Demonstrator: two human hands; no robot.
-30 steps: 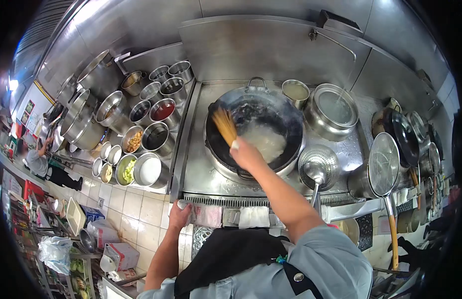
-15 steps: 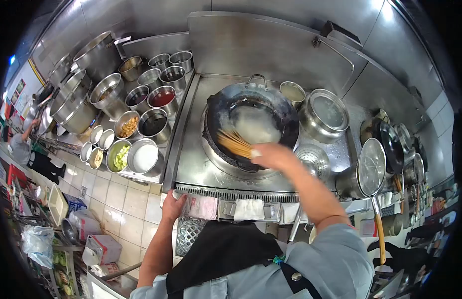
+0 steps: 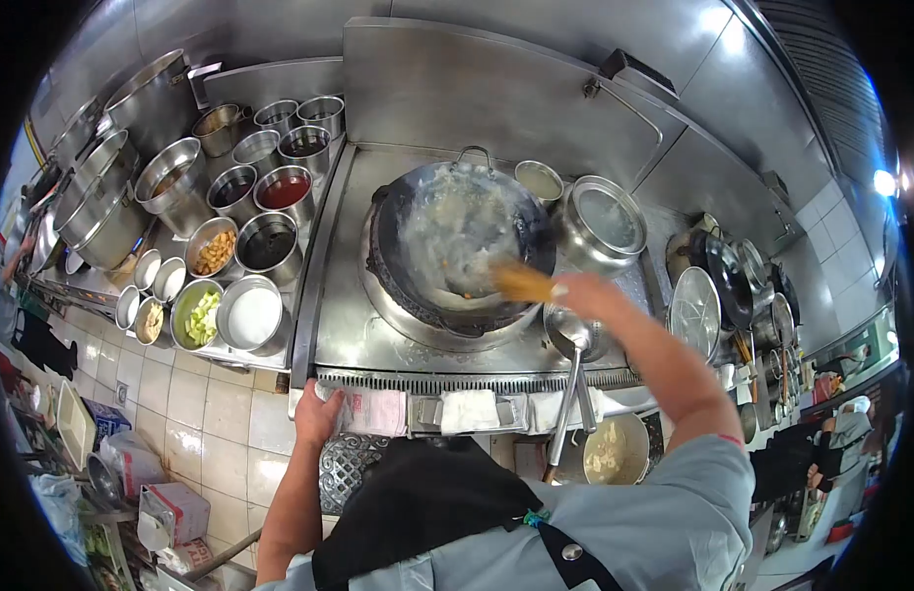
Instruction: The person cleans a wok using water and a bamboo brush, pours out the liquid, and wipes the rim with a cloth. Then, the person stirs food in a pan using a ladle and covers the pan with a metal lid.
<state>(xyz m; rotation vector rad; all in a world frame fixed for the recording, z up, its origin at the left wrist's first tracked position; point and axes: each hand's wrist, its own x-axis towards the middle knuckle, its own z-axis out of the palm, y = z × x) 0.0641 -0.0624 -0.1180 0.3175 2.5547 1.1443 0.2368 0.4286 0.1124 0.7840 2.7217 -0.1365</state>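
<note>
My right hand (image 3: 583,294) is closed round the end of a bamboo brush (image 3: 524,282), whose bristles reach over the right side of the large black wok (image 3: 386,264). Cloudy, foamy water (image 3: 455,236) is spread high up the wok's inner wall, with a few small orange bits near the bottom. At the stove's front left corner, my left hand (image 3: 317,412) rests on the edge beside a folded pinkish cloth (image 3: 376,410). Its fingers are curled at the edge, and whatever lies beneath them is hidden.
Metal containers of sauces and ingredients, including a red one (image 3: 284,189), stand at the left. A lidded pot (image 3: 605,219) is right of the wok. A ladle (image 3: 575,345) lies over a perforated strainer. Another person (image 3: 821,448) stands at the far right.
The brush has swept from the wok's upper left to its front, then over to its right side. The water has spread and turned foamy. My left hand stays at the stove's edge.
</note>
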